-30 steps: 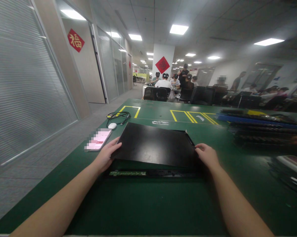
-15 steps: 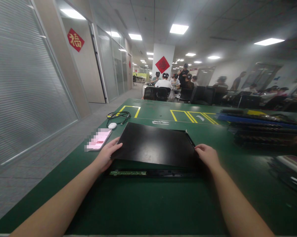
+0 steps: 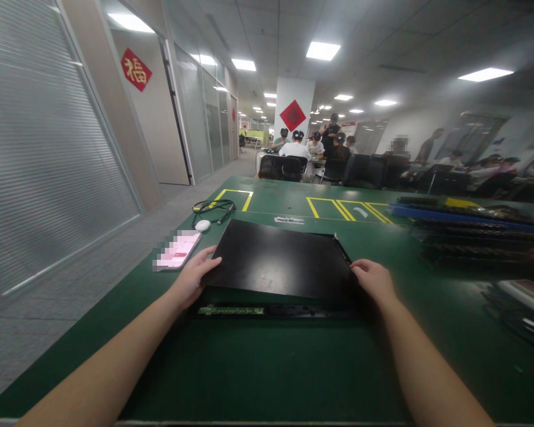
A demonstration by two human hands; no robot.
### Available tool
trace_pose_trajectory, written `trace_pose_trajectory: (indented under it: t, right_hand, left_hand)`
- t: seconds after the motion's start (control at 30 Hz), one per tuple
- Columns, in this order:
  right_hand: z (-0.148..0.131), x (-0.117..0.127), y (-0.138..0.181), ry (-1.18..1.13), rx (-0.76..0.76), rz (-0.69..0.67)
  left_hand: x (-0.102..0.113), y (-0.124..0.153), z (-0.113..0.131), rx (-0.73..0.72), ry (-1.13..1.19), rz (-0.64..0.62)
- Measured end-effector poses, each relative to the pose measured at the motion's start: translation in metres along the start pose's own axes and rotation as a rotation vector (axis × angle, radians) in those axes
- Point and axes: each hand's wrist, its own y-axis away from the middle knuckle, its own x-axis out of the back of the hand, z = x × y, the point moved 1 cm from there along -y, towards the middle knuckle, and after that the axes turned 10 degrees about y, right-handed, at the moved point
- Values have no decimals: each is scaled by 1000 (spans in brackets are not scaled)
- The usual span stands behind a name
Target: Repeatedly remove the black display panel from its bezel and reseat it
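A thin black screen panel [image 3: 275,258] with a dull sheen is held by its two sides, its near edge raised a little. My left hand [image 3: 198,276] grips the left edge, thumb on the upper face and fingers underneath. At the right edge, my right hand [image 3: 373,279] pinches the rim between thumb and fingers. Beneath the near edge shows a narrow black strip [image 3: 306,311] carrying a green circuit board [image 3: 231,310] on its left part. Whether the strip joins the panel farther back is hidden under it. A raised black rim shows along the panel's far right corner.
Left of the panel lie a phone [image 3: 180,249], a small white rounded object [image 3: 202,226] and a coiled black cable [image 3: 217,207]. Blurred stacks of dark parts [image 3: 466,237] stand right on the green table [image 3: 267,373]. Yellow tape outlines mark its far side. People sit beyond.
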Motion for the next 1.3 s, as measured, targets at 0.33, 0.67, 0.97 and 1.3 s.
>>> trace_pose_trajectory:
  t: [0.33,0.67,0.97,1.3]
  right_hand:
    - [0,0,0,22,1,2]
    - [0,0,0,34,3,-1]
    - [3,-2,-2,11,-29,-24]
    - [3,-2,-2,-3,-28,-18]
  left_hand:
    - [-1,2,1,4,14,15]
    - [0,1,-1,10,-8,32]
    - [4,-3,-2,6,-30,67]
    - [10,-9,-4,-45,-113,30]
